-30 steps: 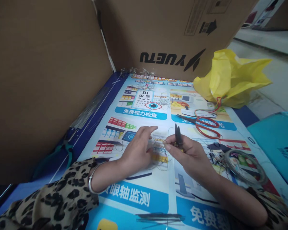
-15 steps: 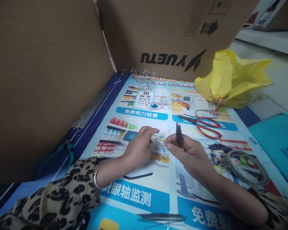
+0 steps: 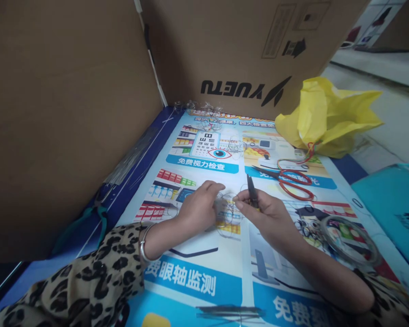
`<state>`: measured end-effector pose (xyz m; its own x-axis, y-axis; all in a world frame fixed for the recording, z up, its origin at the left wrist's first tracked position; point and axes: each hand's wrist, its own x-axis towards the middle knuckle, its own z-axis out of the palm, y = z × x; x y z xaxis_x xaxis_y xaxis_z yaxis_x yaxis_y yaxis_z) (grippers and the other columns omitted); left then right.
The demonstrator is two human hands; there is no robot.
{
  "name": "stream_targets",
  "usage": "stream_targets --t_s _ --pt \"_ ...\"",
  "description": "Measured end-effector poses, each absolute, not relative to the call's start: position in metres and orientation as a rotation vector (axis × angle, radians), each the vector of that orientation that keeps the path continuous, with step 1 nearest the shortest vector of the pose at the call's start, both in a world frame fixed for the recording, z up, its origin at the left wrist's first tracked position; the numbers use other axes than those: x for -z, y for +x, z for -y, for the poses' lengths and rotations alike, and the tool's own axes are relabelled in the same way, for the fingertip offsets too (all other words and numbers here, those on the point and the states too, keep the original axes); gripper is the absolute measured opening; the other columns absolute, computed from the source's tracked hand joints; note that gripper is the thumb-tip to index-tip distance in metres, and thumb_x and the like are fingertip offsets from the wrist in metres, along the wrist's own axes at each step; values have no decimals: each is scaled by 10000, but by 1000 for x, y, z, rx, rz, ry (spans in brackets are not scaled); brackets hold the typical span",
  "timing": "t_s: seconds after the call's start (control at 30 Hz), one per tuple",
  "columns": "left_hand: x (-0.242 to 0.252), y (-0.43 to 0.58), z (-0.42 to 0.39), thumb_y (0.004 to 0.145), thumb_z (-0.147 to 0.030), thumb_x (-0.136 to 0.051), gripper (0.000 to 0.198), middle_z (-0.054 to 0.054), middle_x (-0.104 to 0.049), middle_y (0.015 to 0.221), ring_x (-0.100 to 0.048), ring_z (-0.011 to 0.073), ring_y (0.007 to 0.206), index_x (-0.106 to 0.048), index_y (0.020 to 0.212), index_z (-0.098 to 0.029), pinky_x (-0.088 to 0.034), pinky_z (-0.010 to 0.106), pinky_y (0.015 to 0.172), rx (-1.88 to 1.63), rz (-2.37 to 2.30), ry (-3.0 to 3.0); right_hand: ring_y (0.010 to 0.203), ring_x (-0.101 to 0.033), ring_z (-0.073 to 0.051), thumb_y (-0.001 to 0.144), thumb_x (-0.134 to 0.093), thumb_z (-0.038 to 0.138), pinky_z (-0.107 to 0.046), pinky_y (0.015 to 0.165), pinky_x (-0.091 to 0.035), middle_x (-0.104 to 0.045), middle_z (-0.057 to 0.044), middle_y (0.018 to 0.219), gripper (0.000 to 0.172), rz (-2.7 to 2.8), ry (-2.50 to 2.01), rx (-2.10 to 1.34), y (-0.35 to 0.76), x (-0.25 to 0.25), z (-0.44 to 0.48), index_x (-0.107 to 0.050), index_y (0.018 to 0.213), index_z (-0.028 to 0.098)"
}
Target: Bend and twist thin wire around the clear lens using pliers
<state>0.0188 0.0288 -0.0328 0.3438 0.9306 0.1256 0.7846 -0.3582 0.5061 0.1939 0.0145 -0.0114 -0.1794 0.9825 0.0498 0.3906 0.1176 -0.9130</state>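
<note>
A thin bent-wire piece [image 3: 230, 217], open and loopy in form, is between my two hands above the printed poster. My left hand [image 3: 198, 206] is closed at the piece's left side, its index finger stretched out above; the grip itself is partly hidden. With thumb and index finger, my right hand [image 3: 271, 213] pinches the wire's right part. A pair of small dark-jawed pliers [image 3: 252, 190] is tucked in the same hand, jaws pointing up and away. Just beyond it lie scissors [image 3: 296, 178] with red handles.
Cardboard walls [image 3: 225, 50] stand left and behind. Wire tangles [image 3: 207, 116] lie at the back. Straight wires [image 3: 129, 159] and teal-handled pliers [image 3: 97, 213] are left, a wire coil [image 3: 371, 254] right, dark wire lengths [image 3: 230, 311] in front. A yellow bag [image 3: 322, 113] sits back right.
The view has shifted slightly. The pliers in my right hand lean a little further left; both hands keep nearly the same place around the wire piece.
</note>
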Motion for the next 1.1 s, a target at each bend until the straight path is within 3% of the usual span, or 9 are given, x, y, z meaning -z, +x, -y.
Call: stream_targets --t_s 0.1,0.47,0.6,0.77,0.93,1.1 --pt "33 18 -29 721 -44 -409 479 42 -533 1162 -557 203 1001 -484 1160 -221 -483 325 821 -590 -1505 2241 650 -546 -109 770 -576 328 -226 614 -431 -609 17 719 146 1683 -1349 -1030 196 12 -16 -589 821 192" --pt "36 15 -28 735 -114 -482 392 54 -572 1086 -574 180 875 -512 1117 -199 -484 329 779 -712 -1456 2153 660 -549 -116 775 -577 358 -233 616 -430 -620 10 734 174 1687 -1387 -1045 200 17 -19 -592 836 196" --pt "39 13 -28 714 -47 -438 436 65 -575 1079 -561 190 937 -513 1119 -191 -482 331 786 -754 -1415 2176 660 -555 -125 768 -577 356 -239 610 -433 -626 1 733 179 1700 -1404 -1052 199 13 -19 -596 835 191" --pt "36 12 -29 694 -87 -533 401 86 -577 1091 -506 212 1060 -536 1088 -162 -431 374 917 -971 -1200 2231 656 -542 -123 771 -556 330 -236 600 -424 -615 2 730 158 1783 -1384 -1066 200 6 -23 -603 816 186" --pt "24 9 -31 796 -211 -537 156 79 -639 918 -567 193 900 -596 933 -162 -459 365 818 -1129 -979 2233 647 -516 -117 776 -539 331 -234 601 -410 -592 13 704 162 1863 -1348 -1123 198 0 -29 -605 785 183" --pt "18 6 -32 838 -238 -507 138 53 -646 786 -566 166 794 -622 811 -165 -445 327 761 -1107 -988 2145 625 -492 -109 763 -552 317 -230 584 -396 -575 20 685 149 1857 -1345 -1141 195 -5 -35 -609 798 184"
